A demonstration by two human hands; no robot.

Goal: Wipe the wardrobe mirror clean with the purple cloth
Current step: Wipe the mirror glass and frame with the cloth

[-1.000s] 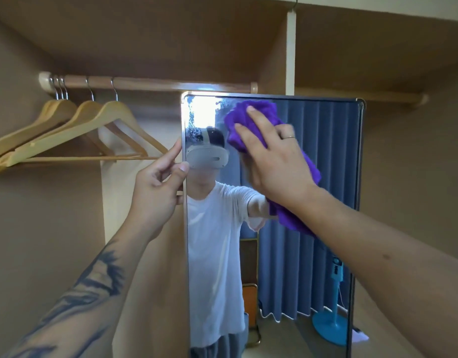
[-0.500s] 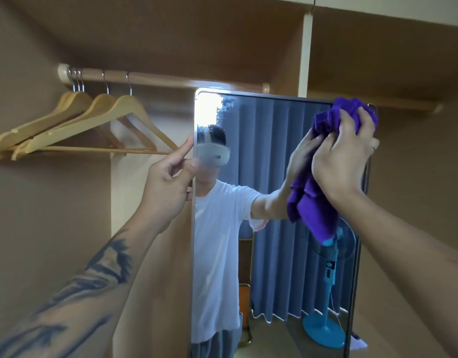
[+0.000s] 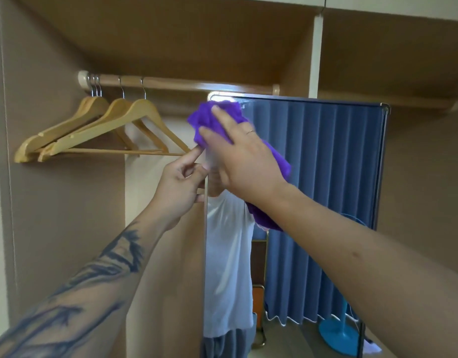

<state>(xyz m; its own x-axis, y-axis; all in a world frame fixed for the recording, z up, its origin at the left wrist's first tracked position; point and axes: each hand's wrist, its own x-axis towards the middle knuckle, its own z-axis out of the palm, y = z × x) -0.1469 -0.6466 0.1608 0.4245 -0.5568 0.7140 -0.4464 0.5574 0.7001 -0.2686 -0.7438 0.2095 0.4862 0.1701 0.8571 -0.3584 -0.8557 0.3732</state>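
purple cloth [image 3: 209, 120]: bunched, upper-left of glass | mirror [image 3: 326, 177]: upright, metal-framed

Fuzzy purple cloth [image 3: 212, 117]; glossy mirror [image 3: 326, 177] glass, metal frame; smooth wooden hangers [image 3: 98, 130], rail [image 3: 184, 82].

Brown wardrobe interior [image 3: 171, 34]; wooden rail [image 3: 184, 83] carrying pale wooden hangers [image 3: 98, 127]; cream divider post [image 3: 314, 55].

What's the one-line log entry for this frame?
stage: wiping, top-left corner | right hand: presses purple cloth flat on mirror | left hand: holds mirror's left edge
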